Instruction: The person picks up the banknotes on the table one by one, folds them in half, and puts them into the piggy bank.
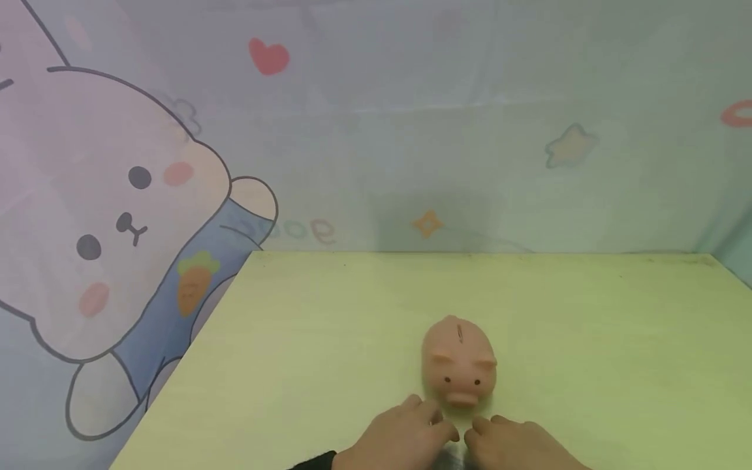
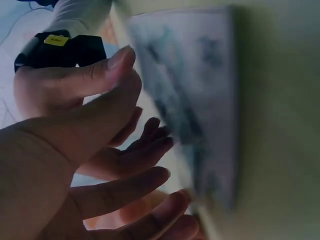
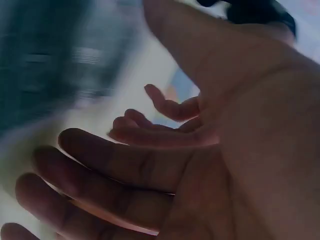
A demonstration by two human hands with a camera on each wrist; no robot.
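A: What is seen of the surface and the room?

B: A pale yellow-green bench [image 1: 352,326] is seen, its far edge set against a cloth backdrop [image 1: 411,130] printed with a cartoon rabbit [image 1: 117,215], a red heart [image 1: 268,56], a star [image 1: 570,145] and a carrot [image 1: 194,282]. The backdrop is also seen hanging past the bench's left edge.

A: What is cut off or hard to make out?

B: Both hands are cut by the near edge of the head view. Between them a small grey, shiny patch is glimpsed, but what it is cannot be told. In both wrist views a blurred bluish-grey sheet or panel [image 2: 195,100] is shown beside the fingers; it cannot be identified, and contact with it cannot be judged.

A: How are the hands held?

B: The left hand [image 1: 402,434] and the right hand [image 1: 514,444] are laid near each other at the near edge, fingertips almost meeting. In the wrist views the fingers are seen loosely spread and gently bent, with nothing plainly grasped.

A: Is any container present?

B: A pink piggy bank [image 1: 459,362] is stood on the bench just beyond the fingertips, snout turned toward the near side, coin slot on top. It is not touched. Its contents cannot be seen.
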